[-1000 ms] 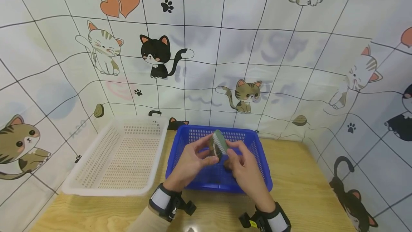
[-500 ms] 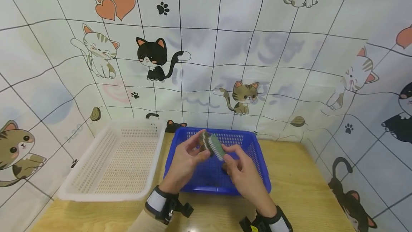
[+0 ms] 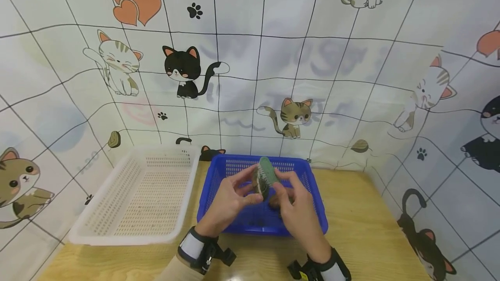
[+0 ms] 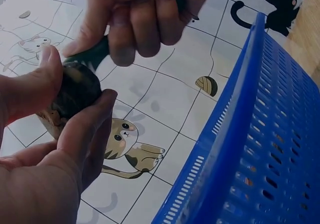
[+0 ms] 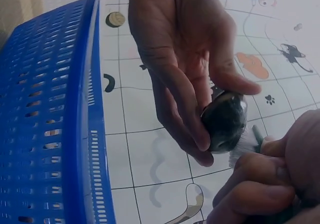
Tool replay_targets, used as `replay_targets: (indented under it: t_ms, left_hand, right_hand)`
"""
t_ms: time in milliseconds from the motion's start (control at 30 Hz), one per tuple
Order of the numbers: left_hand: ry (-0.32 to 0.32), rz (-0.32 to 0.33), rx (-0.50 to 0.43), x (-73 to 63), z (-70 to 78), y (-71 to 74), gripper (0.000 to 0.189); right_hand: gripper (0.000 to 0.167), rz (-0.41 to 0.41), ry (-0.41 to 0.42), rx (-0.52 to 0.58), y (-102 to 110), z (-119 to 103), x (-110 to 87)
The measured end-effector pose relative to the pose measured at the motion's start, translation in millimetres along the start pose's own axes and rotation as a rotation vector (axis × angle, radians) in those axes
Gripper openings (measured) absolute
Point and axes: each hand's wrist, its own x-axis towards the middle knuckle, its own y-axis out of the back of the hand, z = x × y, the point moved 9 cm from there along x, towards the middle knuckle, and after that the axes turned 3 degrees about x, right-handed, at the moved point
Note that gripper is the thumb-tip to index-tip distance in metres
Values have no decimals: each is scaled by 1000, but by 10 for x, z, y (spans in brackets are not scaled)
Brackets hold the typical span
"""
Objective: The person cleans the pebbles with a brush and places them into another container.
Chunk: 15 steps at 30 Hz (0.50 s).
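My left hand (image 3: pixel 228 200) holds a dark, rounded shell (image 3: pixel 258 183) between thumb and fingers, above the blue basket (image 3: pixel 258 230). The shell looks wet and shiny in the right wrist view, with a brownish part in the left wrist view. A small green brush (image 3: pixel 268 170) with white bristles is gripped in my right hand (image 3: pixel 298 207), fingers curled round its handle. Its bristles touch the shell's side. A brown lump (image 3: pixel 274 202) lies in the basket below, partly hidden by my right hand.
A white perforated basket (image 3: pixel 129 237) stands left of the blue one on the wooden table (image 3: pixel 351 224). Behind and at both sides hangs a cat-patterned sheet (image 3: pixel 242 60). Both wrists wear black straps with cameras.
Both hands shifted slightly left with shell and brush, then back right. The brush tilted and is now more upright against the shell. More of the brown lump shows.
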Motion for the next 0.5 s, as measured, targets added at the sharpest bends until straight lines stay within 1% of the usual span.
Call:
replay_targets:
  t_ms: [133,200,267,367,500]
  left_hand:
    - [-15,-18,-33,-12,34,-3,91]
    - [-24,-12,-42,-17,53,14,91]
    - [-29,13,-43,-21,58,51,90]
    - [-26,67,-48,-21,49,113,85]
    - [-15,111,-68,-19,26,167,84]
  right_hand:
    - [35,-25,-50,40,29,57,21]
    - [35,-47,-79,65,25,72,17]
    - [34,-75,-103,85,5,73,6]
    - [33,-116,-133,91,-42,59,-22]
    - [32,-158,-91,65,-120,-16,-58]
